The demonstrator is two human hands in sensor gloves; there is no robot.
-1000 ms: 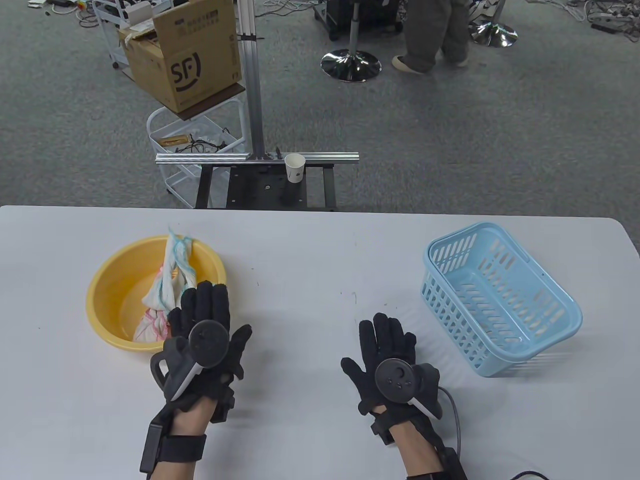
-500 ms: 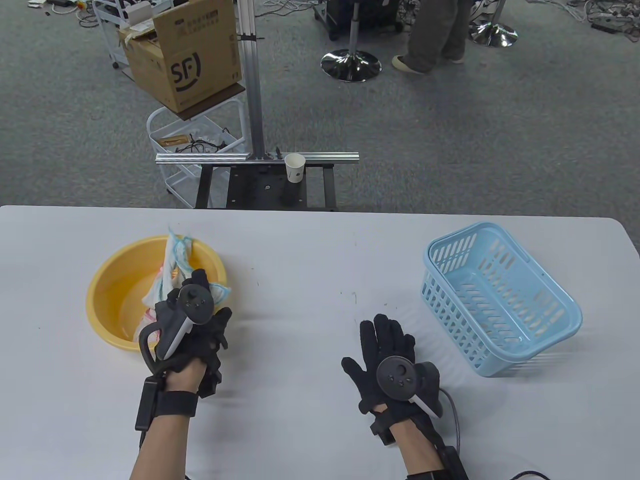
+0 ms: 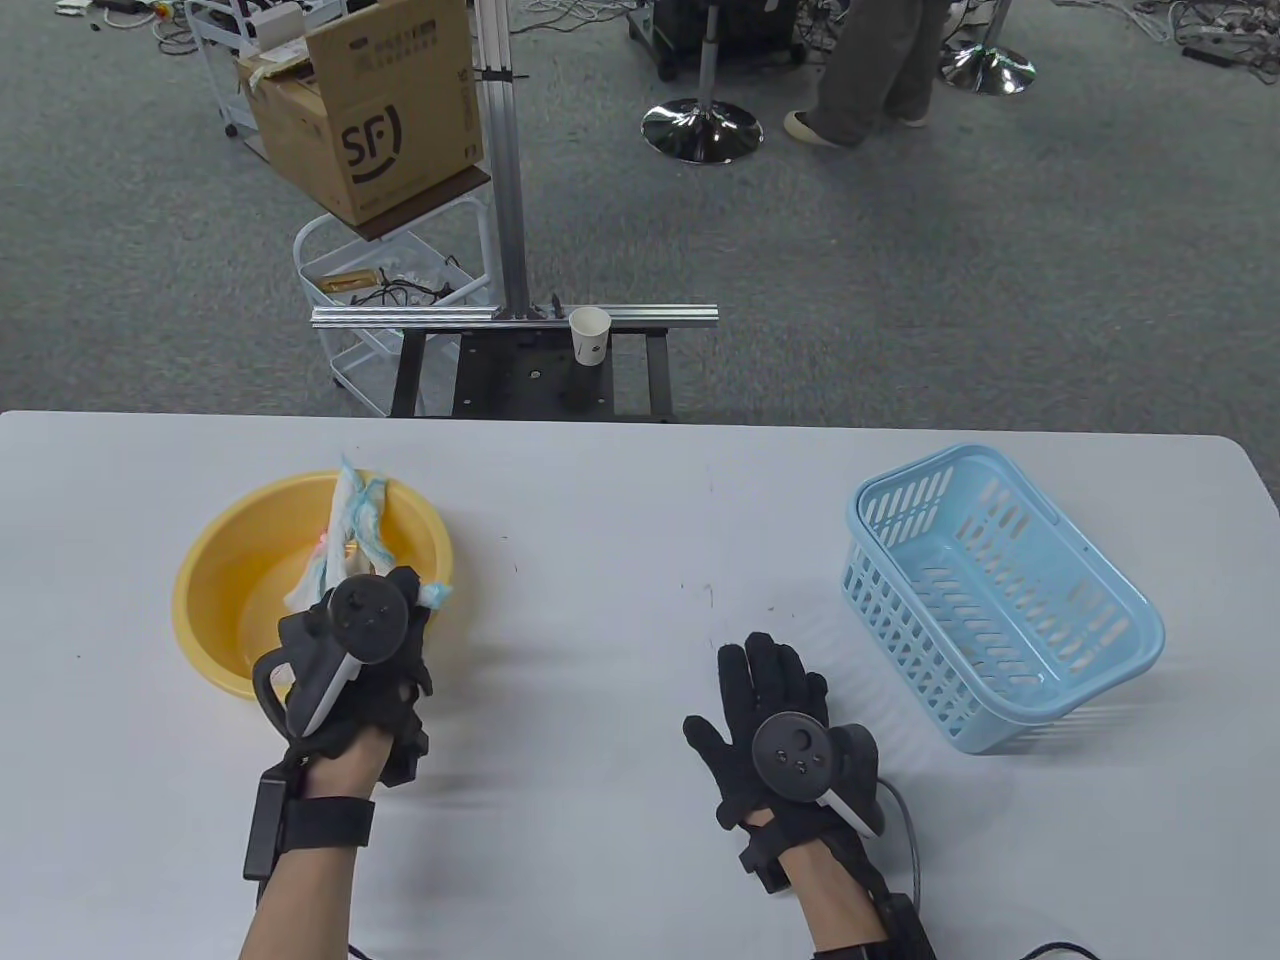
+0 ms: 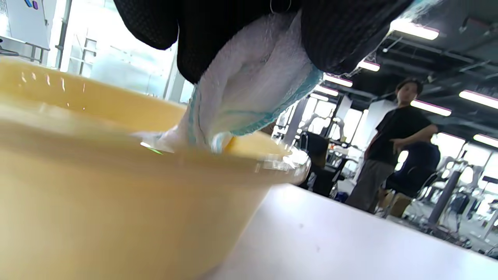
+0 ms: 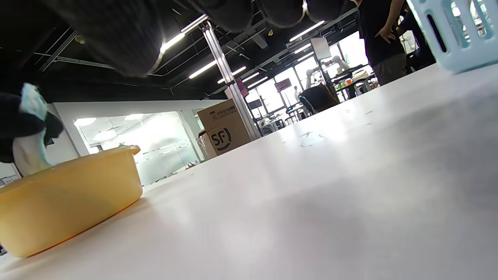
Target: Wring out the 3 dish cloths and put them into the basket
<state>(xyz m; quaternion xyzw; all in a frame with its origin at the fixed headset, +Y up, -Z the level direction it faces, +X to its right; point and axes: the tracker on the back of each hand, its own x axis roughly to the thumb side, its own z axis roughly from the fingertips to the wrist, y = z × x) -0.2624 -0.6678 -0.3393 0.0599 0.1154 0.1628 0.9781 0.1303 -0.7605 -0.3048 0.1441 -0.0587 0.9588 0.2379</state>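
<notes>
We see our left hand [image 3: 350, 650] over the yellow basin's [image 3: 215, 590] near rim, its fingers [image 4: 342, 35] curled round a white, blue-edged dish cloth [image 3: 355, 520]. The tracker hides the grip from above, and other cloths are hard to tell apart. Our right hand [image 3: 770, 710] lies flat on the counter [image 3: 620, 560], fingers straight, near the blue basket [image 3: 1000, 600].

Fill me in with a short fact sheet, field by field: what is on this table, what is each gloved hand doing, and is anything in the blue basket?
left hand: left hand grips a dish cloth above the yellow basin
right hand: right hand rests flat on the white table, fingers straight, holding nothing
other cloths: bundle standing in the basin; count unclear
basket: blue basket at right, no cloth inside
</notes>
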